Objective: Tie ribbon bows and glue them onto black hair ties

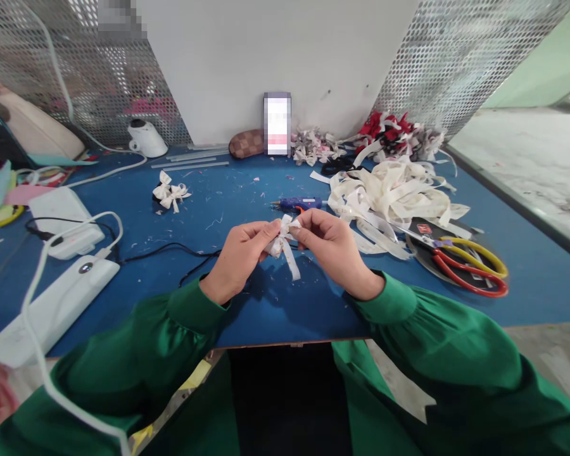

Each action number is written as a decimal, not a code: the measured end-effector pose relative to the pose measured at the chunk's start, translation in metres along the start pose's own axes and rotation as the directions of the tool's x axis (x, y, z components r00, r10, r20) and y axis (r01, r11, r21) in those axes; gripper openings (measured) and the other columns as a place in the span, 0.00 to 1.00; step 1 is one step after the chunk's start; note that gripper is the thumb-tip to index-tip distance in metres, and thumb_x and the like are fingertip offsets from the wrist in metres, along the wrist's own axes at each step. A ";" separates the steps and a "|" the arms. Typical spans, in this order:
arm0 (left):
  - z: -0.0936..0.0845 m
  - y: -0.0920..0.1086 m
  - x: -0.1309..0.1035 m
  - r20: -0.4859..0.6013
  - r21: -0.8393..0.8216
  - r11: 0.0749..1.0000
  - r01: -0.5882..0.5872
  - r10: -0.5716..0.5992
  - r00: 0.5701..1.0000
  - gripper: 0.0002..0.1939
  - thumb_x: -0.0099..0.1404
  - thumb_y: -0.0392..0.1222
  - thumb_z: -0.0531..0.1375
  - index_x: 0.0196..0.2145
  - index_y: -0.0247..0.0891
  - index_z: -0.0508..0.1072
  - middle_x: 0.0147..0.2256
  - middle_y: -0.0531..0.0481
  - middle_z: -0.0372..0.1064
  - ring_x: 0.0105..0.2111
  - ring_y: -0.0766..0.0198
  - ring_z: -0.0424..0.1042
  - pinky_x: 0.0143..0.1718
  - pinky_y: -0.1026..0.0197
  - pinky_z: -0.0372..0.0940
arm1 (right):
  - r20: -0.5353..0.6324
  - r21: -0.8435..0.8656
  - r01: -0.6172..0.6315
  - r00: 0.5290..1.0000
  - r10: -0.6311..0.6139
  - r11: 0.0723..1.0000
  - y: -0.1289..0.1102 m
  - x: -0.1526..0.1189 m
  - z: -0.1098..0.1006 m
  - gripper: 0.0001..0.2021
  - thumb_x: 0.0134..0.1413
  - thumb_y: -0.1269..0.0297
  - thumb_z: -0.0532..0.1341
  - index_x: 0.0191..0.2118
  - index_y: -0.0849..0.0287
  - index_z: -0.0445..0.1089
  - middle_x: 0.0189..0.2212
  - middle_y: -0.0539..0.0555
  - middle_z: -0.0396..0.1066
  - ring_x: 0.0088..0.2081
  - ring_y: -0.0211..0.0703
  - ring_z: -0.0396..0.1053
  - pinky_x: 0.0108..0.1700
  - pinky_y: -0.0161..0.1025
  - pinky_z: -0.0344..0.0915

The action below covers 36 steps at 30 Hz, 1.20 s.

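Observation:
Between both hands, just above the blue table [308, 310], is a white ribbon bow [284, 240] with one tail hanging down. My left hand [241, 256] pinches the bow's left side between thumb and fingers. On the other side, my right hand [330, 250] has thumb and forefinger closed on its right loop. Right behind the bow lies a blue glue gun [300, 202] with an orange trigger. A heap of cream ribbon strips [384, 190] sits beyond my right hand. Farther left on the table rests a finished-looking white bow [170, 192].
Scissors with red and yellow handles [475, 266] lie on a dark round plate at right. A phone [277, 126] leans on the back panel beside a checkered case [246, 144]. Glue sticks [190, 164] lie behind. A white power strip [57, 310] and cables occupy the left.

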State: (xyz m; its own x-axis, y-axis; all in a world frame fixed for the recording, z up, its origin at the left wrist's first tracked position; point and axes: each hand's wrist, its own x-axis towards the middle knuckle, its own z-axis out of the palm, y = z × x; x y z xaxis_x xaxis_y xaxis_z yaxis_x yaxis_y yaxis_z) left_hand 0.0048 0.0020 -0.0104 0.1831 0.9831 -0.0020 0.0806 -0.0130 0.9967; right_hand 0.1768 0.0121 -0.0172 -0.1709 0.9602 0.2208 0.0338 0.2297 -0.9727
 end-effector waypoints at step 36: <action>-0.007 0.000 0.006 -0.029 0.343 0.919 -0.195 0.218 0.975 0.16 0.61 0.52 0.64 0.26 0.35 0.75 0.22 0.54 0.66 0.24 0.68 0.60 0.26 0.65 0.55 | 0.045 -0.123 0.090 0.995 -0.085 0.988 0.006 0.003 0.000 0.12 0.59 0.54 0.62 0.32 0.58 0.68 0.25 0.47 0.62 0.29 0.37 0.60 0.31 0.37 0.58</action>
State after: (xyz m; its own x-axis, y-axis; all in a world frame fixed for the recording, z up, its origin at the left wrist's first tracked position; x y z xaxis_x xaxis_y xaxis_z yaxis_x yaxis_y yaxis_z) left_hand -0.0007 0.0088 -0.0099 0.1676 0.9615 0.2178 0.3742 -0.2664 0.8883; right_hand 0.1765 0.0161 -0.0230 -0.2173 0.9290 0.2996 0.1389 0.3332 -0.9325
